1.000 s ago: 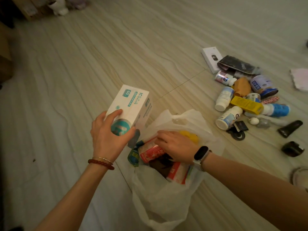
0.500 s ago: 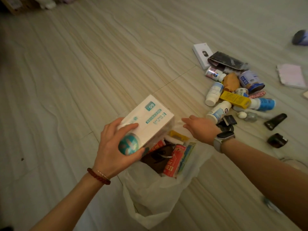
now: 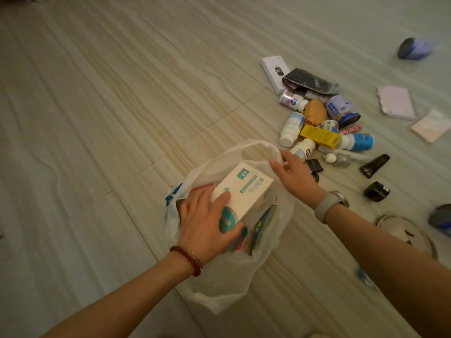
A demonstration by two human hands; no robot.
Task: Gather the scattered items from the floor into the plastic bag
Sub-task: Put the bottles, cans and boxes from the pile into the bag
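Since the earlier frame, our left hand [image 3: 207, 220] has carried the white rectangular cardboard box with teal print [image 3: 246, 191] down from above the floor into the mouth of the thin white plastic bag [image 3: 227, 286], and our right hand [image 3: 294, 174] has come out of the bag to its far rim. The left grip is clamped on the near end of the box, thumb under and fingers spread over the top; the right grip pinches the bag's edge and lifts it so the mouth stays wide. The box lies tilted on the red and blue packets already inside, not yet released, so the step in hand is seating it. We judge the task roughly partway: the bag lies on the pale streaked tile floor [image 3: 109, 106], while a heap remains just beyond the right hand, including a yellow carton [image 3: 320, 136], several white pill bottles [image 3: 291, 129], a blue-labelled tin can [image 3: 343, 109], a flat white box [image 3: 274, 73] and a black tube [image 3: 374, 165], with paper packets [image 3: 395, 102] farther out. Next we should let the box go, keep the rim held up with one hand, and reach for the nearest bottle; the round bottles may roll if nudged.
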